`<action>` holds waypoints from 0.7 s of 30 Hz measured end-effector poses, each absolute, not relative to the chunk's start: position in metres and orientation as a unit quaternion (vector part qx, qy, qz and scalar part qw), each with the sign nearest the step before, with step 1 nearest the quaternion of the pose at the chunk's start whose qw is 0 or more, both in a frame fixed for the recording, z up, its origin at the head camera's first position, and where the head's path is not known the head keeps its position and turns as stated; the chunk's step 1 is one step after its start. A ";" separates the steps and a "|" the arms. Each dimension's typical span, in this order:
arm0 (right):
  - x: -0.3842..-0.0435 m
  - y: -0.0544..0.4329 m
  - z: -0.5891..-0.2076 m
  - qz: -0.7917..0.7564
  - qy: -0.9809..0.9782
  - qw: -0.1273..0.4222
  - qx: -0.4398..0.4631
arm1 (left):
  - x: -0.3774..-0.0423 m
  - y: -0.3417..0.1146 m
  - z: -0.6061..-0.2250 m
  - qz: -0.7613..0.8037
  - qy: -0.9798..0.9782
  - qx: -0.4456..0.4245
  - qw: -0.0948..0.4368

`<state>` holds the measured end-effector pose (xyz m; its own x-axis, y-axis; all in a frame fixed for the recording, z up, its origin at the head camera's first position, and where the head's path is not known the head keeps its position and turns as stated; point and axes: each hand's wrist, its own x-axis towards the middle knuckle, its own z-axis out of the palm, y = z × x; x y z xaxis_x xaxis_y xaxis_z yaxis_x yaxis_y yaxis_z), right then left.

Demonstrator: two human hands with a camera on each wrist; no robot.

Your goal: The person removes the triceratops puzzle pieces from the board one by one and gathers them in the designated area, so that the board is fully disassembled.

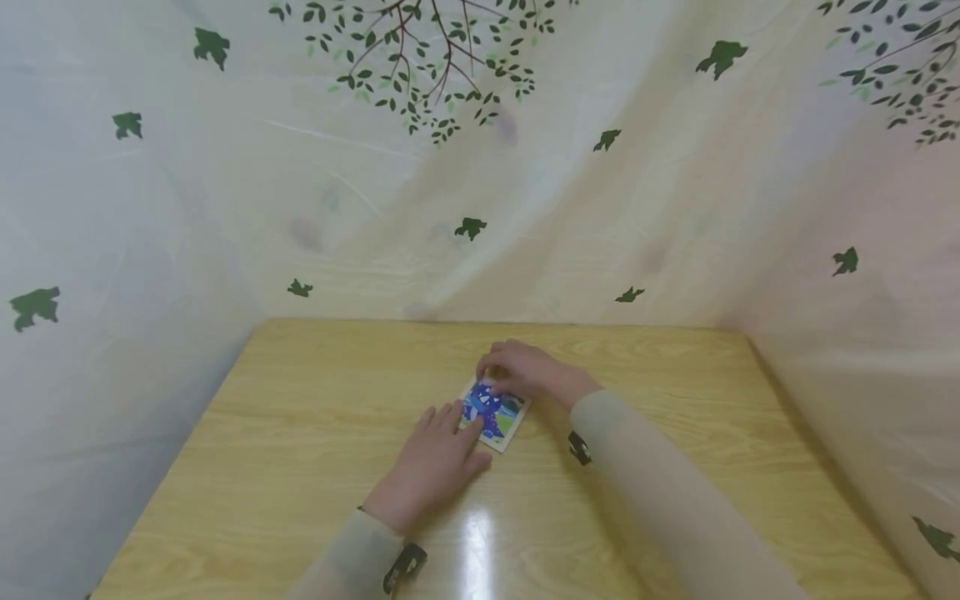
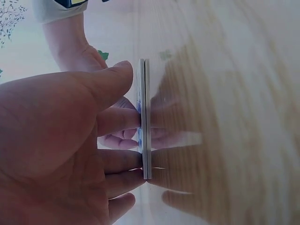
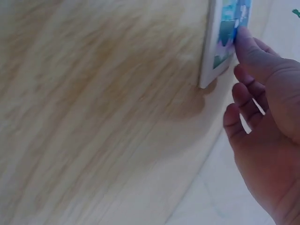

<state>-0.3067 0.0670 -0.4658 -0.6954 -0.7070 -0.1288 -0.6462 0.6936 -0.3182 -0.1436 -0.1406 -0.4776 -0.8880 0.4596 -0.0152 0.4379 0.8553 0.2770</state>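
A small flat picture board with a pale border and a bright blue figure on green lies on the table. Edge-on in the left wrist view, the board shows two thin layers. My left hand reaches in from the lower left, its extended fingers resting on the board's left side. From the right, my right hand pinches at the far corner with thumb and forefinger. In the right wrist view its thumb lies against the board's face, the other fingers loosely bent below; the forefinger is mostly hidden.
The wooden table ends at a pale curtain printed with leaves and branches, which also hangs along both sides. A dark wrist device sits at the left cuff, another device at the right.
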 end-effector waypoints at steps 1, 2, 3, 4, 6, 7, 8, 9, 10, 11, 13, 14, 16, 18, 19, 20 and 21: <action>-0.308 0.067 -0.465 -0.134 0.911 0.130 -0.367 | -0.144 -0.141 -0.477 0.136 0.962 0.232 0.041; -0.309 0.066 -0.465 -0.145 0.910 0.138 -0.363 | -0.144 -0.141 -0.476 0.136 0.962 0.231 0.041; -0.310 0.065 -0.465 -0.158 0.908 0.147 -0.360 | -0.144 -0.141 -0.476 0.137 0.963 0.230 0.043; -0.310 0.065 -0.465 -0.170 0.906 0.158 -0.355 | -0.144 -0.141 -0.477 0.138 0.963 0.229 0.044; -0.309 0.064 -0.465 -0.196 0.900 0.185 -0.343 | -0.143 -0.141 -0.479 0.137 0.963 0.226 0.049; -0.309 0.064 -0.466 -0.206 0.898 0.195 -0.337 | -0.143 -0.141 -0.480 0.136 0.963 0.226 0.050; -0.308 0.064 -0.466 -0.217 0.896 0.206 -0.328 | -0.142 -0.141 -0.481 0.134 0.963 0.227 0.051; -0.307 0.065 -0.466 -0.226 0.895 0.215 -0.320 | -0.142 -0.140 -0.482 0.135 0.963 0.227 0.053; -0.306 0.065 -0.467 -0.234 0.894 0.222 -0.312 | -0.142 -0.140 -0.483 0.136 0.963 0.229 0.053; -0.306 0.065 -0.467 -0.242 0.892 0.228 -0.305 | -0.142 -0.140 -0.483 0.136 0.962 0.230 0.053; -0.305 0.066 -0.467 -0.255 0.890 0.233 -0.297 | -0.141 -0.140 -0.482 0.138 0.962 0.232 0.052; -0.306 0.066 -0.467 -0.260 0.889 0.234 -0.294 | -0.141 -0.140 -0.482 0.139 0.961 0.232 0.050; -0.307 0.066 -0.467 -0.269 0.887 0.236 -0.294 | -0.142 -0.141 -0.480 0.137 0.962 0.232 0.048; -0.309 0.066 -0.467 -0.274 0.884 0.235 -0.297 | -0.143 -0.142 -0.479 0.134 0.962 0.231 0.047; -0.309 0.066 -0.467 -0.274 0.884 0.233 -0.299 | -0.143 -0.142 -0.478 0.133 0.963 0.231 0.046; -0.311 0.066 -0.468 -0.276 0.883 0.232 -0.301 | -0.144 -0.142 -0.477 0.133 0.963 0.230 0.045; -0.311 0.066 -0.468 -0.279 0.882 0.230 -0.303 | -0.144 -0.142 -0.476 0.133 0.963 0.230 0.044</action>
<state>-0.3114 0.0658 -0.4680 -0.7102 -0.6628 -0.2373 -0.4062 0.6611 -0.6308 -0.1440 -0.1425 -0.4764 -0.8903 0.4547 -0.0244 0.4312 0.8591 0.2759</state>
